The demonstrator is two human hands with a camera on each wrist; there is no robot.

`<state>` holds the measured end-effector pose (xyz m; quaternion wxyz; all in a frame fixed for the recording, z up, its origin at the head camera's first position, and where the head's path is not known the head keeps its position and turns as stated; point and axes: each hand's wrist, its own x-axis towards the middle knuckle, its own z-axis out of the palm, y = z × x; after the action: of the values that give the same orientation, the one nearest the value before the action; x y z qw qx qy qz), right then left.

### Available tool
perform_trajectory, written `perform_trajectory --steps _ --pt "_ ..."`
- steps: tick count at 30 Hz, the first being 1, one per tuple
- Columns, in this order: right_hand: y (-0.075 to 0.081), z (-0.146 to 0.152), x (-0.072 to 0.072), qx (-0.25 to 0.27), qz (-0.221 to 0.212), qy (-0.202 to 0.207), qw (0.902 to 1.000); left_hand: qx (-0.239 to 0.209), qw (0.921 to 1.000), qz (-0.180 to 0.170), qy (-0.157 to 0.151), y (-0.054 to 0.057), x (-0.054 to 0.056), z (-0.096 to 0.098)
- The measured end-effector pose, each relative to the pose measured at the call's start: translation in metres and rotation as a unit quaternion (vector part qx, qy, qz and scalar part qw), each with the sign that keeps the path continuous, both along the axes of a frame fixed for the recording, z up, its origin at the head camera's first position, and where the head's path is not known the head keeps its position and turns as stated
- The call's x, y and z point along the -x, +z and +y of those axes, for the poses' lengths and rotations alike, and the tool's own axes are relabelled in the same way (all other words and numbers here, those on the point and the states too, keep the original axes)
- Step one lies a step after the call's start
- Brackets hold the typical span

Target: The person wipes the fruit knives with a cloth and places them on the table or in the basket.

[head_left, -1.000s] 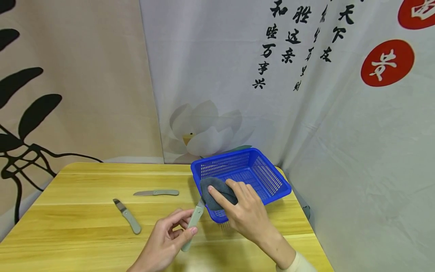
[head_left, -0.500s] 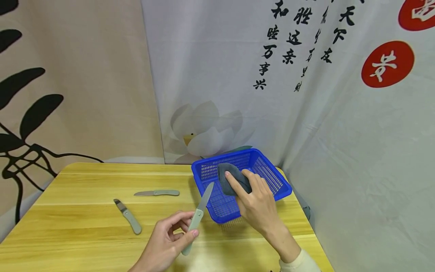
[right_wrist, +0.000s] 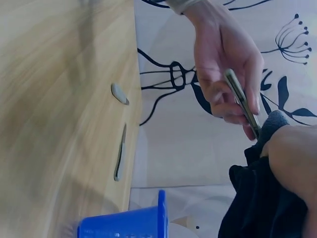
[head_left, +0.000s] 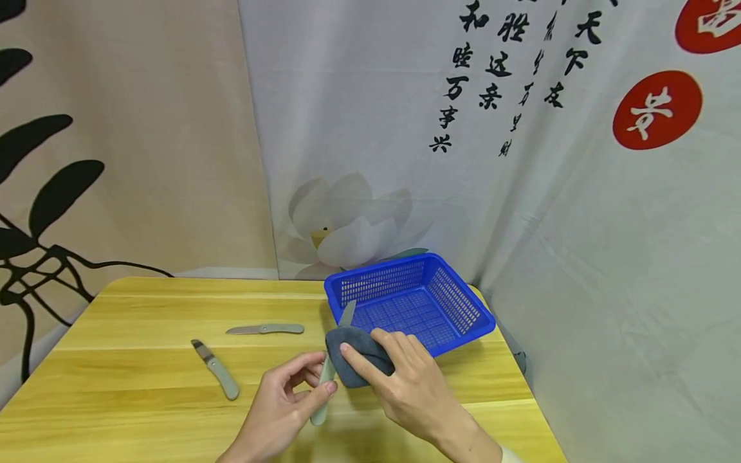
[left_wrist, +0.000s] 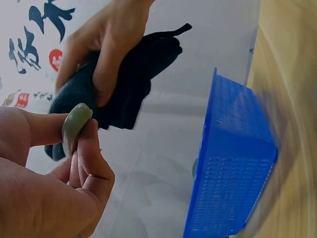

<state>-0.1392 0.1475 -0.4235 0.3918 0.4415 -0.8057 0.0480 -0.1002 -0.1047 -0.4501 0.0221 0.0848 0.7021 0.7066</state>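
Note:
A knife with a pale green handle (head_left: 320, 411) is pinched between the thumb and fingers of my left hand (head_left: 283, 399). Its blade (head_left: 347, 314) points up and away, the tip showing past a dark grey cloth (head_left: 354, 360). My right hand (head_left: 413, 389) grips that folded cloth around the lower blade, close to the handle. In the left wrist view the handle's end (left_wrist: 77, 121) faces the camera, with the cloth (left_wrist: 133, 74) behind it. From the right wrist, the handle (right_wrist: 240, 96) runs into the cloth (right_wrist: 262, 188).
A blue perforated basket (head_left: 463, 341) stands at the table's back right, just beyond the hands. Two more knives lie on the wooden table (head_left: 145, 399) to the left: one knife (head_left: 280, 328) lies crosswise, the other knife (head_left: 217, 370) slants nearer. A printed curtain (head_left: 359, 96) hangs behind.
The cloth in my right hand came off the blade tip, moved up and right over the basket, then came back down onto the blade near the handle. The left hand stayed nearly still.

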Motion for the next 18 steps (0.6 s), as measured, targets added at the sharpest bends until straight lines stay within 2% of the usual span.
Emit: perform_trajectory --steps 5,18 --pt "-0.0024 -0.0033 -0.0034 -0.02 -0.014 0.005 0.9997 -0.001 1.0 -0.001 0.007 0.0 -0.001 0.0021" --pt "-0.0022 -0.0009 0.0036 -0.015 -0.011 0.002 0.9998 0.02 0.9996 -0.012 -0.014 0.0023 -0.0024 -0.0008"
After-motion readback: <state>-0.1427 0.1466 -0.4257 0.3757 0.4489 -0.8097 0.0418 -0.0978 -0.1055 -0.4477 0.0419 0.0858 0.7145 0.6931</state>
